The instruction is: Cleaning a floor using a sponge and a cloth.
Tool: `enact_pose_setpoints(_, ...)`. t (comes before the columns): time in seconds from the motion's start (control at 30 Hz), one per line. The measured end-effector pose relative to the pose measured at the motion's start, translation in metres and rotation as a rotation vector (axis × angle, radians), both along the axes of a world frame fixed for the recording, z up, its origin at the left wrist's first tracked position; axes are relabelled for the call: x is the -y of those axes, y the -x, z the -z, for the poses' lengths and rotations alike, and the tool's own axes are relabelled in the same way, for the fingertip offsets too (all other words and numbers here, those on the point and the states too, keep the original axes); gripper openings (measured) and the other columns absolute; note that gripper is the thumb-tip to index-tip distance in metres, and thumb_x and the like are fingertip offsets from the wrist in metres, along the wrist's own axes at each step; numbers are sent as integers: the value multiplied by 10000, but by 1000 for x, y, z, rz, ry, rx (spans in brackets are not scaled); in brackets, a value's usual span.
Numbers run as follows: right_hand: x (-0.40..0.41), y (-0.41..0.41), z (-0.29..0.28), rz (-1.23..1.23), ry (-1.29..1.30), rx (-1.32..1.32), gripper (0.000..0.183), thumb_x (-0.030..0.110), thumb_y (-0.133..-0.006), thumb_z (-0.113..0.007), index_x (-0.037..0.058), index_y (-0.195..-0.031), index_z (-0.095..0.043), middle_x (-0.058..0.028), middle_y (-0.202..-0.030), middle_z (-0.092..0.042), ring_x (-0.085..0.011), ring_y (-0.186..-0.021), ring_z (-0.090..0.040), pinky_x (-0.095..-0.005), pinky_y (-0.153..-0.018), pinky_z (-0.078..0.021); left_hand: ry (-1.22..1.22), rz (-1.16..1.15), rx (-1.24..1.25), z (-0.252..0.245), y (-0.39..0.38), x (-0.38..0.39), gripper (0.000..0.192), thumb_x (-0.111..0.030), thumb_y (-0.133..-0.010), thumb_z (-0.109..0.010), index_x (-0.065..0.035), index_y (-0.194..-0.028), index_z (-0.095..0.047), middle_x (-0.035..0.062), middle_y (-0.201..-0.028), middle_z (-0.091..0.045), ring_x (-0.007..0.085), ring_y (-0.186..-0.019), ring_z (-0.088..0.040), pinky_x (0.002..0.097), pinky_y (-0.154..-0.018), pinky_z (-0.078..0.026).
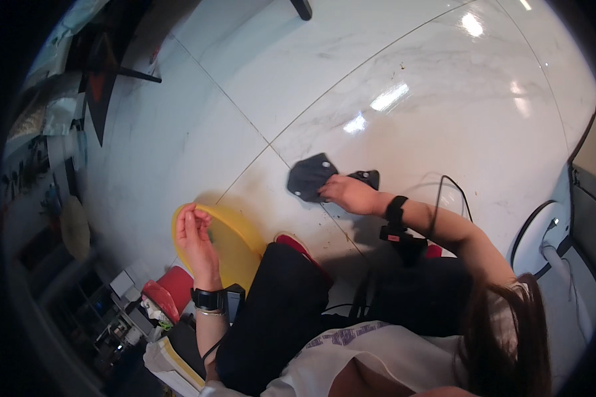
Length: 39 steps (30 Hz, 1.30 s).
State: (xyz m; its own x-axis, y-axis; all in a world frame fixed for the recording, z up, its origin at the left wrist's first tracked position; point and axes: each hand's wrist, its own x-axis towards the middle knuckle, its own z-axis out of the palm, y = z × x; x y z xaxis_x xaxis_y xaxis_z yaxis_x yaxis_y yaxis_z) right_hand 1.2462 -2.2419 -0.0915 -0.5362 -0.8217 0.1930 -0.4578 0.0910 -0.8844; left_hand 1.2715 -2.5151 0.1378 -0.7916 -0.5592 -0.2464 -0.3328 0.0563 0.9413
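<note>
My right hand (pixel 348 193) is on a dark cloth piece with round white snaps (pixel 309 179), low over the tiled floor. Its fingertips press or pinch the cloth's right edge; another dark snapped part (pixel 368 177) shows behind the hand, and I cannot tell whether the two are joined. Over the rim of a yellow plastic basin (pixel 238 233) is my left hand (pixel 194 231), palm turned up and fingers partly curled, with nothing seen in it. The basin stands on the floor by my left leg; part of its inside is hidden by my hand and leg.
Small crumbs of debris (pixel 345 233) lie on the marble-look floor (pixel 218 124) near my red shoe (pixel 298 245). A red bin (pixel 176 288) with a liner stands at the lower left. A black cable (pixel 457 183) loops beside my right forearm, and a white round base (pixel 534 238) is at the right.
</note>
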Motion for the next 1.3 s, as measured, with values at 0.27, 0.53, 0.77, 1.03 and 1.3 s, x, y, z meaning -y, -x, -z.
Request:
enact_pose_setpoints(0.27,-156,29,-45,495,-233,608,305,197,-906,-433,-45,-1025,-574,-148,-928,-629,-234,-837,-589,-311,-793,-439,400,-310,100,46,-166,153,274,-256,-904,-519,-32,-1045,-589,71,-882,-618,143,-782,-590,266,-711,-468)
enact_pose_setpoints(0.53,-247,15,14,550,-612,635,402,262,-925,-429,-76,-1124,-520,-175,-1070,-596,-216,-994,-549,-297,-887,-391,787,-208,725,174,-217,188,662,-430,-830,-537,-136,-1368,-289,248,-1365,-270,389,-1242,-282,456,-1011,-263)
enact_pose_setpoints(0.77,-209,21,9,512,-503,661,385,239,-921,-434,-96,-1087,-528,-165,-999,-611,-203,-918,-552,-285,-871,-389,886,33,1247,185,-193,253,659,-433,-837,-486,-209,-1396,-218,183,-1452,-89,448,-1310,-61,525,-1049,-170)
enact_pose_setpoints(1.03,-236,13,1,578,-584,665,381,243,-932,-417,-87,-1085,-530,-116,-946,-608,-146,-883,-532,-259,-839,-398,920,221,1020,176,-168,199,370,-209,-860,-483,-60,-1197,-453,252,-1039,-560,413,-965,-538,467,-832,-434)
enact_pose_setpoints(1.3,-213,16,-9,552,-480,638,325,190,-916,-432,-77,-1057,-553,-161,-961,-626,-198,-888,-569,-297,-841,-416,1192,277,1051,107,-184,265,419,-218,-881,-384,-16,-1248,-366,254,-955,-589,404,-868,-576,488,-735,-453)
